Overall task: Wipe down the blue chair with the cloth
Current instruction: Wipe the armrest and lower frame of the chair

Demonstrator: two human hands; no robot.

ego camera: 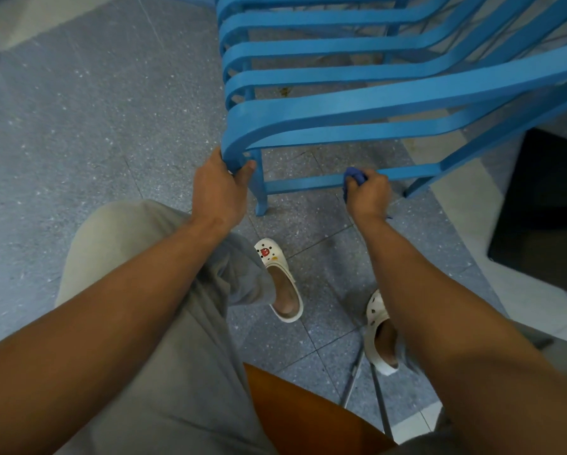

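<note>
The blue chair (390, 103) lies tilted, its slats running left to right. The left hand (218, 188) grips its curved edge. The right hand (367, 192) clenches the cloth (356, 175) on a lower rail.

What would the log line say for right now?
left hand: grips blue chair | right hand: holds cloth on lower rail | stage: wiping
</note>
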